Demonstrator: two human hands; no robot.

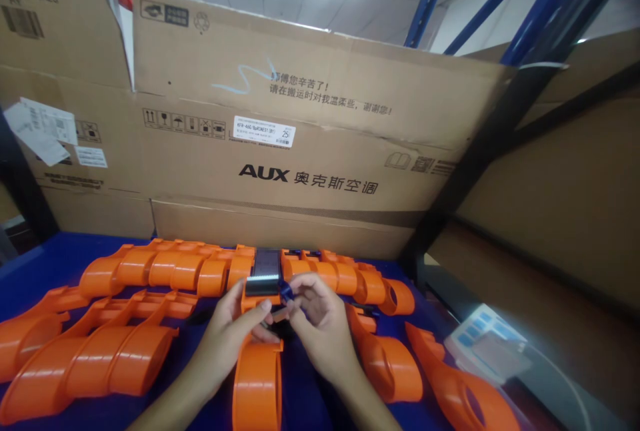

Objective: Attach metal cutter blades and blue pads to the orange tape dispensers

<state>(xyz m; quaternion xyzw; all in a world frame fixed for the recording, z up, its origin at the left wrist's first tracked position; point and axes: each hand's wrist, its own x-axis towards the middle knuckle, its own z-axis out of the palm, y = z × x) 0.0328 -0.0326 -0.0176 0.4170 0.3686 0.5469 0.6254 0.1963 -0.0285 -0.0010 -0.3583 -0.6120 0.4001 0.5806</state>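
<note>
Our left hand [237, 324] clamps an orange ring-ended piece [257, 377] over the blue table [195, 377], our right hand [317, 317] pinching a dark-blue part [286, 291] beside its black toothed end [263, 286]

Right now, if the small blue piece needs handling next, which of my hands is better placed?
Probably your right hand: it is right at the blue piece. Your left hand is farther left, by the orange ring, so it would have to reach across.
</note>
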